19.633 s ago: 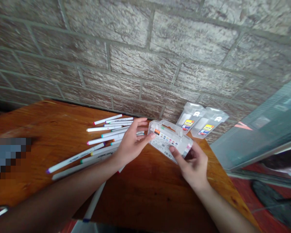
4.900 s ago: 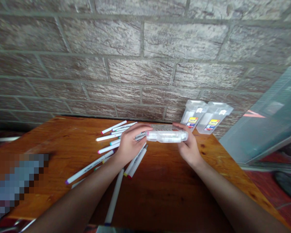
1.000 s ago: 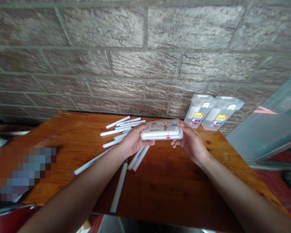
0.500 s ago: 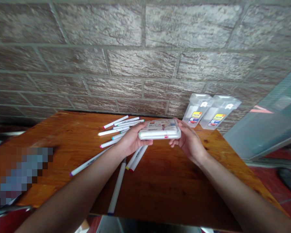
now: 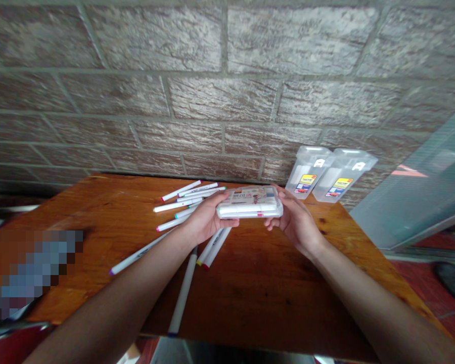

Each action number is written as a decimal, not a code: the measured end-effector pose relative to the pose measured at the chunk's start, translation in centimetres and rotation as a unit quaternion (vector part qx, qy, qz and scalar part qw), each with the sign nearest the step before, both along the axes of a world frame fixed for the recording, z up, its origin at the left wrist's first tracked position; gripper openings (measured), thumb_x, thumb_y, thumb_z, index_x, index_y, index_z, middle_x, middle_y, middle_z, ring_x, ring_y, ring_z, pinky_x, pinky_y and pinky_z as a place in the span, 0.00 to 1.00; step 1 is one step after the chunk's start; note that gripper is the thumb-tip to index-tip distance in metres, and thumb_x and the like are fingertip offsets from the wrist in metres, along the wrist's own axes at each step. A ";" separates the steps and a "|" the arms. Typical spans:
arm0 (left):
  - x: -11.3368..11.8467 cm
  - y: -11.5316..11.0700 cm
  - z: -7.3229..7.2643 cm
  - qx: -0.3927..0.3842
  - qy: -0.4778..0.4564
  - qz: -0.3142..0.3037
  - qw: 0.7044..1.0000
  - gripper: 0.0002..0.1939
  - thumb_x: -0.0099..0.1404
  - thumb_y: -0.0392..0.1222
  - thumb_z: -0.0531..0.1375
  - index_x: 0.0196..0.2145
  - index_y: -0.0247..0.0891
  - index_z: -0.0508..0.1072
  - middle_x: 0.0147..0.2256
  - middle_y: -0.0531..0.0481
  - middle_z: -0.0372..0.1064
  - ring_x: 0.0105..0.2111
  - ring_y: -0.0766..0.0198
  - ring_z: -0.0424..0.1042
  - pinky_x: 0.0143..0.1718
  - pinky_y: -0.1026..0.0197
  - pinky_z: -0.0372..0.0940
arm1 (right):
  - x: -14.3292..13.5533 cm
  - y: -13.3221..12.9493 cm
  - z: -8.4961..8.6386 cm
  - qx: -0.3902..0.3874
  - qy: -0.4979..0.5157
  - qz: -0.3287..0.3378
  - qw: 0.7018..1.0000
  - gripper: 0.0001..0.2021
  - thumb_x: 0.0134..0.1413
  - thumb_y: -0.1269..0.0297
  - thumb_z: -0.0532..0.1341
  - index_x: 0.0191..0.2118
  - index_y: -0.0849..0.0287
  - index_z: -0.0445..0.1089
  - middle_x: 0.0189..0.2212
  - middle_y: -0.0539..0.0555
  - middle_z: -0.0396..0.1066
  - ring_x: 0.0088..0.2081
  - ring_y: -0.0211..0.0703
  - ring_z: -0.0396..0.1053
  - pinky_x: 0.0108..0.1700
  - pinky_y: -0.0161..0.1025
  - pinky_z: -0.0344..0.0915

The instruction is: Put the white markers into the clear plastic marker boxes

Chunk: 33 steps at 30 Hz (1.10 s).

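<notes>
Between my two hands is a clear plastic marker case (image 5: 250, 201), held above the table with white markers showing inside and a printed label on top. My left hand (image 5: 208, 217) grips its left end, thumb on top and fingers underneath. At the right end, my right hand (image 5: 296, 220) is closed round the case, its fingertips curling below. Several loose white markers (image 5: 191, 197) with coloured ends lie behind and left of my left hand. Two more markers (image 5: 214, 247) lie under the case, and a single marker (image 5: 184, 293) reaches the table's front edge.
Two clear plastic containers (image 5: 337, 177) with yellow labels stand side by side at the back right of the wooden table (image 5: 288, 293). A stone-block wall (image 5: 197, 96) rises directly behind. On the left a patch is pixelated. A glass panel (image 5: 420, 187) stands at the right.
</notes>
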<state>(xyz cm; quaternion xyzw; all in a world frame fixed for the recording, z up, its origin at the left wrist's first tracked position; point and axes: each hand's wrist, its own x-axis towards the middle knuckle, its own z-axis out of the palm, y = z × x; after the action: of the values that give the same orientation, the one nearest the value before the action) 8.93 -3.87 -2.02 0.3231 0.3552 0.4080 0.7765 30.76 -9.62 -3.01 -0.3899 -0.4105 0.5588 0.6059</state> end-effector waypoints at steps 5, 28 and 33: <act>0.0 0.0 -0.1 0.004 0.002 -0.004 1.000 0.13 0.75 0.37 0.58 0.53 0.31 0.76 0.37 0.40 0.81 0.22 0.61 0.78 0.21 0.60 0.77 | 0.1 0.0 0.0 -0.001 -0.004 0.005 1.000 0.25 0.59 0.54 0.68 0.59 0.54 0.69 0.37 0.52 0.80 0.22 0.40 0.76 0.22 0.37 0.73; 0.0 -0.1 0.1 0.006 0.011 -0.005 1.000 0.12 0.76 0.36 0.56 0.52 0.30 0.75 0.38 0.40 0.82 0.21 0.62 0.77 0.20 0.60 0.77 | 0.0 0.0 0.1 0.003 -0.002 0.004 1.000 0.25 0.58 0.53 0.69 0.59 0.55 0.69 0.35 0.50 0.80 0.21 0.41 0.76 0.22 0.37 0.74; 0.0 0.0 0.1 0.006 0.006 -0.007 1.000 0.11 0.76 0.36 0.57 0.52 0.31 0.74 0.36 0.42 0.81 0.22 0.62 0.78 0.20 0.60 0.77 | 0.0 0.1 0.1 -0.001 0.000 -0.001 1.000 0.27 0.56 0.53 0.70 0.59 0.55 0.69 0.36 0.51 0.81 0.21 0.41 0.76 0.21 0.36 0.73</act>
<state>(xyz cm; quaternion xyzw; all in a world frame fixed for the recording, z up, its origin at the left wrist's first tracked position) 8.97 -3.90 -1.92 0.3329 0.3547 0.4028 0.7753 30.73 -9.57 -2.96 -0.3908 -0.4099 0.5584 0.6062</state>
